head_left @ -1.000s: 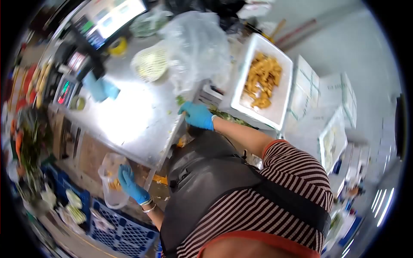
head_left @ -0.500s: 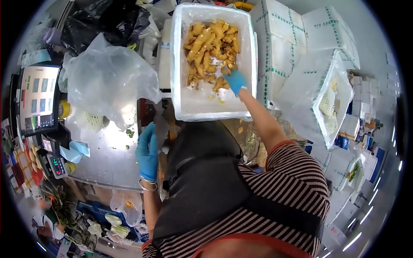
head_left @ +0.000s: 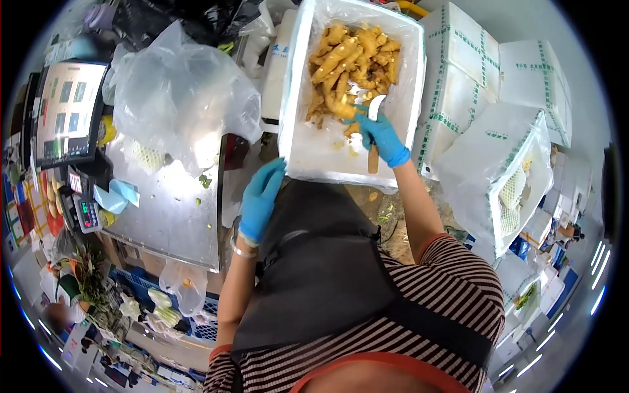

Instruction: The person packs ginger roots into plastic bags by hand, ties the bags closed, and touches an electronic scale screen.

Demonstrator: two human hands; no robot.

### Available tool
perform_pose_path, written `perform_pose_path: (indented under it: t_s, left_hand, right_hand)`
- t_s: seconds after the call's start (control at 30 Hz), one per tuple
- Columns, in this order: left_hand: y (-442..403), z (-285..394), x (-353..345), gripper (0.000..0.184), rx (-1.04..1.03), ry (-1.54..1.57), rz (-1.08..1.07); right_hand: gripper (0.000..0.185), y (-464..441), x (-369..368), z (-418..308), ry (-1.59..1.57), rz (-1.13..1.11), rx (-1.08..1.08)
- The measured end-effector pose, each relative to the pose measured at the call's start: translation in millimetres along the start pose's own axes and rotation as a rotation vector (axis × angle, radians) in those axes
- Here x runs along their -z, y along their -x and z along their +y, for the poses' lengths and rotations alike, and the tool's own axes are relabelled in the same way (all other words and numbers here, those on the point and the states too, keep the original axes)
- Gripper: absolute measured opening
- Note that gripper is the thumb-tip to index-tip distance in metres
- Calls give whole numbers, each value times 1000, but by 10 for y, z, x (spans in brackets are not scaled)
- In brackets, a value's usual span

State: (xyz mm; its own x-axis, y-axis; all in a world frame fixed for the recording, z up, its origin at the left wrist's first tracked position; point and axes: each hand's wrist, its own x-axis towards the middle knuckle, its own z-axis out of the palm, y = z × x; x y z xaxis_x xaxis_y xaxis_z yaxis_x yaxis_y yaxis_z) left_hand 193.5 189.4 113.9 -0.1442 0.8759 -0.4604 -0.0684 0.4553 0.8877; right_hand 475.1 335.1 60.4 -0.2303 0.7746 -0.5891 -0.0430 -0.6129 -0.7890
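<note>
My blue-gloved right hand [head_left: 388,139] is closed around a small knife [head_left: 373,158] with a wooden handle and a curved, pale blade pointing away from me. Its fingertips reach to a piece of ginger [head_left: 346,109] at the near side of the pile; whether they also grip it, I cannot tell. The heap of ginger [head_left: 354,62] lies in the far part of a white foam box [head_left: 354,164] lined with clear plastic. By the near left corner of that box is my left hand [head_left: 261,202], also in a blue glove, fingers stretched out and holding nothing.
To the left, a metal table [head_left: 173,219] bears a large clear plastic bag [head_left: 187,92], a monitor [head_left: 71,111] and a scale display [head_left: 86,213]. Stacked foam boxes [head_left: 458,72] stand on the right, with an open lined box [head_left: 504,190] nearer me.
My left hand has moved up and right to the foam box's corner. My right hand has turned, and the knife now shows clearly. The whole view has shifted.
</note>
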Motion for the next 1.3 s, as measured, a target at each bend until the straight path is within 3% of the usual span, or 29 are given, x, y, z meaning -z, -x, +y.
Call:
perform_pose_path:
  t_s: [0.07,0.13,0.17,0.2,0.27,0.33,0.4,0.5,0.6,0.63,0.7,0.73,0.8,0.83,0.9,1.0,1.03,1.2,1.27,1.3]
  left_hand:
    - [-118,135,-172,30,-47,68,43]
    - [-345,-104,-337,29,-48,218,95]
    - [-401,-234,-402,28,-42,291,115]
    - [-406,-284,-393,29,46,338,110]
    - [-439,-398,-239,33,226,426,114]
    - [-496,-984,15,49,322,826,-27]
    - [-368,-1012,104,53,338,1114,-195]
    - [-226,-774,108,50,383,1148,-118]
    - [-26,-658,90,47,372,1009,-253]
    - [35,-733,132,46,352,969,-261]
    - [234,-768,262,43,229,876,-113]
    - [343,-751,414,41,147,810,-14]
    - [606,-949,1021,39,189,1212,163]
    - [795,-904,1254,42,187,1183,442]
    - [1311,-1366,1862,31,51,1316,683]
    - [2201,-2143,2616,18,-230,1487,885]
    - [2484,-2476,2777,17,-313,1457,1057]
    - [3547,-3774,3801,31,-328,1663,1422]
    - [3601,-4252,4187,34,-288,1138,1425]
    - [3617,-4356,4282,37,-128,807,1436]
  right_hand:
    - [42,210,-397,-37,222,-97,-55]
    - [43,450,-822,-18,478,-260,51]
    - [40,463,-976,305,556,-235,430]
    - [38,672,-1222,180,673,-216,259]
    - [37,730,-1430,230,717,-217,387]
    - [37,748,-1517,477,729,-184,553]
    - [38,827,-1553,443,774,-255,449]
    - [39,818,-1468,475,693,-298,237]
    - [40,884,-1443,458,552,-254,252]
    - [46,836,-1432,610,798,-293,515]
    - [54,903,-1485,568,494,-448,280]
    - [59,969,-1552,320,528,-444,181]
    - [50,976,-1655,263,605,-295,120]
    - [44,968,-1709,220,525,-208,-57]
    - [35,765,-1654,531,343,-273,-146]
    - [36,782,-1954,510,424,-386,-192]
    - [36,795,-2074,538,414,-429,-216]
    - [40,939,-3011,723,415,-630,-429]
    - [41,1081,-3485,873,389,-726,-535]
    - [42,1179,-3727,962,441,-742,-561]
